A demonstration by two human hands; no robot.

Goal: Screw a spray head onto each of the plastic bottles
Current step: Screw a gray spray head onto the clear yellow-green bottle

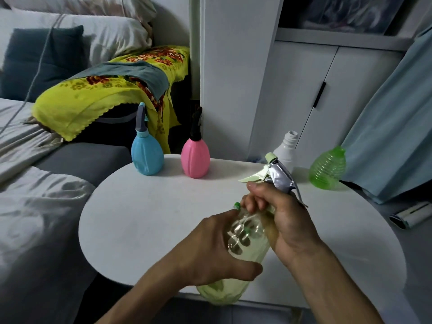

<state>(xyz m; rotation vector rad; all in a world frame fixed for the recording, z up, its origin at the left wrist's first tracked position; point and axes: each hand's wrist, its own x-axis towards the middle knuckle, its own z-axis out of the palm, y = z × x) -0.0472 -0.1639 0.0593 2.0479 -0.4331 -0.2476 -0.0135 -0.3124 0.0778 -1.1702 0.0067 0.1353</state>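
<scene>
Up front, the round white bench [145,230] carried a blue bottle [147,157] and a pink bottle [195,160], both capped with spray heads, plus a white bottle [285,153] and a green bottle [327,170] with bare necks. You held the clear bottle [247,249] tilted over its near edge, your left hand [210,251] wrapped around its body. Your right hand [278,218] gripped the collar of the spray head [275,175] at its neck.
</scene>
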